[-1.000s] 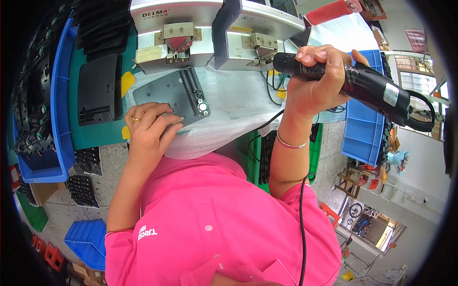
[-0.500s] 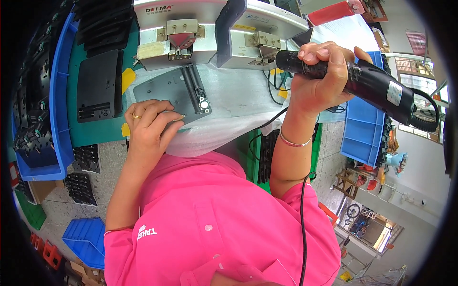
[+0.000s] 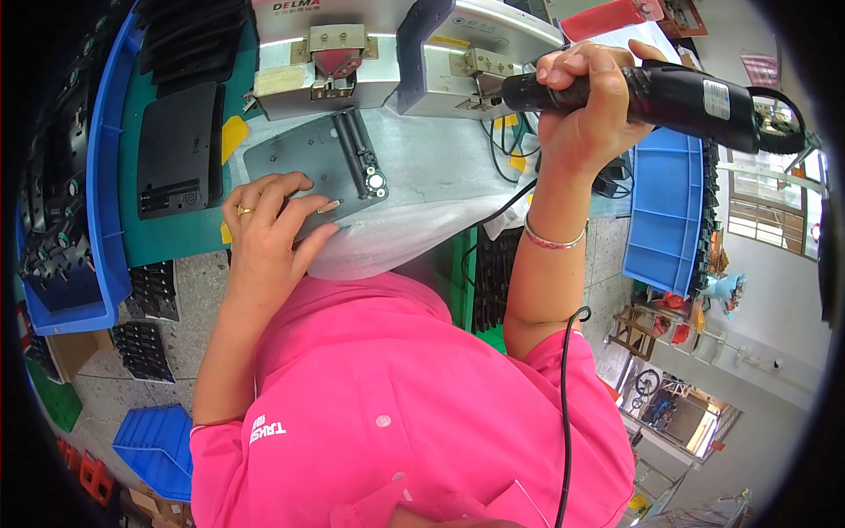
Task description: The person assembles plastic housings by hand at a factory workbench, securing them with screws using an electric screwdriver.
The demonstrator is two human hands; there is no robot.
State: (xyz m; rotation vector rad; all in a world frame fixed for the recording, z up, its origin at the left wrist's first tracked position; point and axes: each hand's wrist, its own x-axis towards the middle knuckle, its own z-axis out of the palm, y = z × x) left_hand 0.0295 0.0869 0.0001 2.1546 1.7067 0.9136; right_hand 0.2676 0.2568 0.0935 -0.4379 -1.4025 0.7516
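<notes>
My right hand (image 3: 588, 101) is closed round a black electric screwdriver (image 3: 678, 99) with a cord at its rear. The tool's nose is close to the front of the right-hand silver screw feeder (image 3: 480, 70); whether they touch I cannot tell. My left hand (image 3: 273, 220) rests on the near left part of a dark grey plastic panel (image 3: 304, 158), fingers spread and thumb apart by the near edge. Along the panel's right side runs a black tubular ridge (image 3: 352, 154), ending in a round silvery part (image 3: 377, 182).
Another silver feeder (image 3: 330, 66) stands behind the panel. Further left lie a similar dark panel (image 3: 176, 158) and a stack of black panels (image 3: 189, 40). Blue bins (image 3: 106, 194) flank the bench. A black cord (image 3: 506, 218) crosses the bench edge near my right arm.
The screwdriver's rear end has swung upward, so the tool lies more level, its nose still near the right feeder. My left hand stays on the panel, its fingers slightly shifted.
</notes>
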